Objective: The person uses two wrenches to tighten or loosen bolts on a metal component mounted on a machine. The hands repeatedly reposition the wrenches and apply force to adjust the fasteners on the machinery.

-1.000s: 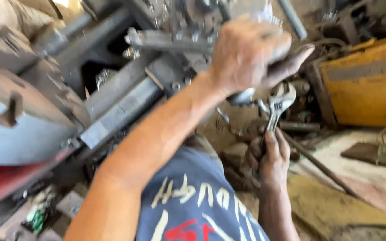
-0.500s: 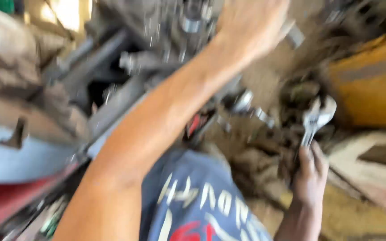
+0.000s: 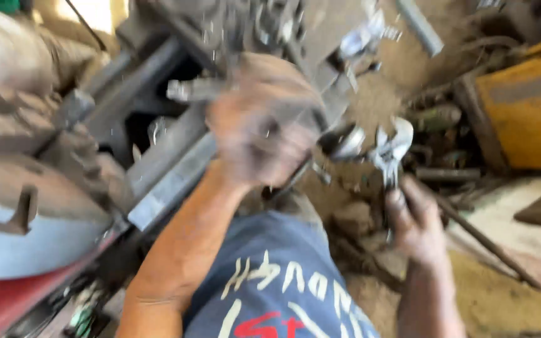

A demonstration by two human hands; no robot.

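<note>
Right hand (image 3: 416, 226) gripped around adjustable wrench (image 3: 391, 150), head pointing far. Left hand (image 3: 264, 125), blurred, on the lathe (image 3: 158, 169) to its left; grip unclear.

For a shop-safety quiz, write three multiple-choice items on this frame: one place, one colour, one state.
1. Where is the wrench?
A. in the right hand
B. on the floor
C. on the lathe

2. What colour is the box at right?
A. green
B. yellow
C. white

3. What is the left hand doing?
A. hanging free
B. resting on the shirt
C. pressed on the lathe parts

Answers:
1 A, its grip closes on the handle.
2 B, its side shows yellow.
3 C, it covers the metal parts, though blurred.
</note>
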